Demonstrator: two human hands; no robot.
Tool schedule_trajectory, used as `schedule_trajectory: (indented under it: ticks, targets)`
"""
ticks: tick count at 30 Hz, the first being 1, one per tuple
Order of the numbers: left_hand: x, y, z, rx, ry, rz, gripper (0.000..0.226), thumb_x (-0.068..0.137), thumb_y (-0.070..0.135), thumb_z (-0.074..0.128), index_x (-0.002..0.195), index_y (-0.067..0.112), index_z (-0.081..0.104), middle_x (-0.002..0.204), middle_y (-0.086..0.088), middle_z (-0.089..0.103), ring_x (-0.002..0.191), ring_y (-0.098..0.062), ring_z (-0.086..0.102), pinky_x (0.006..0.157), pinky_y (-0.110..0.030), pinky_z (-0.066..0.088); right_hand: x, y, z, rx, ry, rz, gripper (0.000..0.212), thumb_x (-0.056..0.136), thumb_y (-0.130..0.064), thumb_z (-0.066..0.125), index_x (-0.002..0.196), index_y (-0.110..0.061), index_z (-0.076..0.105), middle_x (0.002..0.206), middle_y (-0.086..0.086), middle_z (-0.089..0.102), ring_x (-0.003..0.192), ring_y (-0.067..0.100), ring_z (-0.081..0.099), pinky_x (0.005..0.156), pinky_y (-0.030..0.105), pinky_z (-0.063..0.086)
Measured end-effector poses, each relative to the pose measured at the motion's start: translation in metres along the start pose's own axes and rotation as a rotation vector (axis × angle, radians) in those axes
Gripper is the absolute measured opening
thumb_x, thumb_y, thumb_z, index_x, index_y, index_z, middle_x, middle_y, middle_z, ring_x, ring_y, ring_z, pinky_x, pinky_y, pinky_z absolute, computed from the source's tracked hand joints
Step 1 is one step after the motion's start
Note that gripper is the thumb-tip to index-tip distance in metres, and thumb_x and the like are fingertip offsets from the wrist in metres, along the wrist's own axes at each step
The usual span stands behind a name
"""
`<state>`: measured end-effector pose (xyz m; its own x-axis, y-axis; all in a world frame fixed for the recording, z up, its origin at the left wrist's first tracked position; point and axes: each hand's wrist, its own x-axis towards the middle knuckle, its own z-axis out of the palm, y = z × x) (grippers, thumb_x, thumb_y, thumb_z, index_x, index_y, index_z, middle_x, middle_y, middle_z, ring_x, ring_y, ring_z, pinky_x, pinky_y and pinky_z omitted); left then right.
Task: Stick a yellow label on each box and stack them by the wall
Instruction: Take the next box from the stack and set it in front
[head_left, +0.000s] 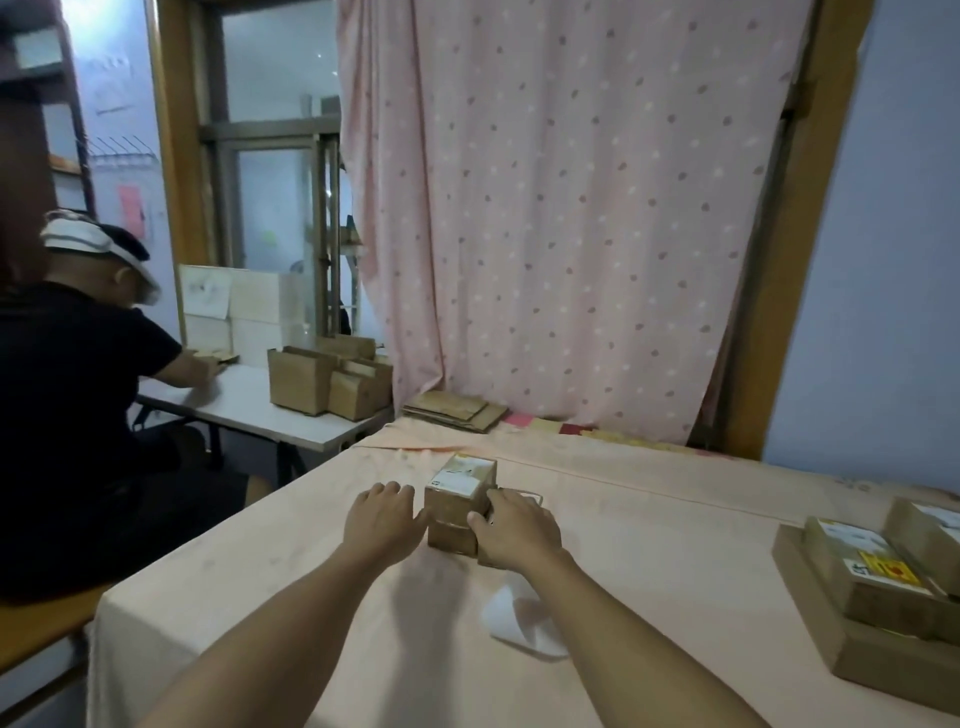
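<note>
Both my hands at a small box stack (457, 501) mid-table.
Nearest me lies a curled white backing sheet (522, 623). My right hand (514, 530) grasps the stack's right side, thumb on its front; my left hand (384, 512) lies loose and flat just beside its left side. Off right, a yellow-labelled box (872, 571) sits on a bigger carton (883, 670). Beyond, flattened cardboard (454, 410) lies below the pink curtain (571, 208).
</note>
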<state>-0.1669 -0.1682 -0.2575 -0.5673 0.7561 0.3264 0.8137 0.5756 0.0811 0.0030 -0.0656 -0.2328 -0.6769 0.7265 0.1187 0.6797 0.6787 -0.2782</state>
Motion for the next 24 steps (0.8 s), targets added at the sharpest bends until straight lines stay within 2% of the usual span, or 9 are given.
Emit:
schedule_trajectory:
  ticks: [7,13,15,16,18,19,20,22,24]
  targets:
    - [0.02,0.004,0.024,-0.29,-0.083,-0.09,0.055,0.1,0.055,0.033,0.135,0.018,0.051,0.136,-0.004,0.058,0.125,-0.025,0.05,0.097,-0.04,0.041,0.027,0.002,0.028,0.073,0.013,0.088,0.063,0.096,-0.063,0.03,0.142,-0.025,0.047,0.146,0.0,0.054,0.137,0.027,0.045,0.114,0.049,0.029]
    - [0.029,0.019,0.036,-0.715,-0.074,-0.251,0.044,0.098,0.051,0.038,0.119,0.021,0.063,0.117,-0.001,0.069,0.1,-0.02,0.06,0.085,-0.037,0.049,0.034,-0.003,0.037,0.182,0.016,0.07,0.051,0.1,-0.06,0.027,0.126,-0.027,0.055,0.136,0.0,0.06,0.129,0.027,0.051,0.107,0.048,0.038]
    - [0.028,0.023,0.036,-0.814,-0.052,-0.257,0.043,0.102,0.046,0.037,0.117,0.017,0.065,0.114,-0.003,0.07,0.097,-0.02,0.061,0.084,-0.037,0.049,0.039,-0.002,0.04,0.307,0.012,0.077,0.05,0.096,-0.063,0.029,0.121,-0.03,0.057,0.128,-0.002,0.063,0.121,0.024,0.055,0.097,0.044,0.047]
    - [0.027,0.024,0.037,-0.84,-0.03,-0.249,0.044,0.104,0.045,0.036,0.117,0.016,0.066,0.112,-0.003,0.071,0.098,-0.022,0.062,0.085,-0.037,0.05,0.04,-0.002,0.04,0.382,0.017,0.086,0.047,0.096,-0.062,0.032,0.121,-0.031,0.057,0.124,-0.002,0.064,0.113,0.022,0.057,0.086,0.036,0.05]
    - [0.025,0.025,0.037,-0.885,0.016,-0.249,0.043,0.105,0.044,0.037,0.116,0.016,0.068,0.11,-0.002,0.071,0.1,-0.022,0.063,0.087,-0.038,0.05,0.04,-0.004,0.038,0.505,0.027,0.113,0.038,0.101,-0.055,0.039,0.121,-0.029,0.059,0.121,-0.003,0.064,0.101,0.017,0.056,0.064,0.022,0.043]
    - [0.025,0.026,0.037,-0.92,0.04,-0.259,0.041,0.104,0.044,0.04,0.114,0.017,0.069,0.108,-0.001,0.072,0.1,-0.022,0.063,0.086,-0.038,0.051,0.04,-0.004,0.037,0.559,0.034,0.119,0.034,0.101,-0.051,0.042,0.118,-0.028,0.06,0.12,-0.003,0.065,0.101,0.017,0.057,0.062,0.021,0.041]
    - [0.024,0.028,0.036,-0.957,0.064,-0.273,0.039,0.104,0.043,0.042,0.111,0.017,0.071,0.106,-0.001,0.073,0.099,-0.021,0.064,0.084,-0.037,0.051,0.04,-0.003,0.037,0.601,0.047,0.119,0.031,0.101,-0.049,0.044,0.116,-0.028,0.061,0.121,-0.003,0.066,0.104,0.018,0.059,0.066,0.025,0.045]
    - [0.021,0.035,0.031,-1.012,0.118,-0.295,0.037,0.103,0.042,0.046,0.108,0.016,0.073,0.102,-0.001,0.073,0.094,-0.018,0.064,0.077,-0.032,0.049,0.038,-0.002,0.034,0.674,0.097,0.117,0.032,0.101,-0.045,0.047,0.123,-0.027,0.062,0.125,-0.002,0.066,0.114,0.021,0.06,0.087,0.033,0.049]
    - [0.017,0.049,0.027,-1.085,0.166,-0.319,0.036,0.103,0.041,0.047,0.11,0.017,0.074,0.102,0.0,0.074,0.092,-0.015,0.064,0.077,-0.03,0.05,0.033,0.0,0.028,0.756,0.17,0.126,0.038,0.103,-0.04,0.048,0.136,-0.025,0.058,0.13,-0.002,0.065,0.118,0.02,0.059,0.092,0.029,0.046]
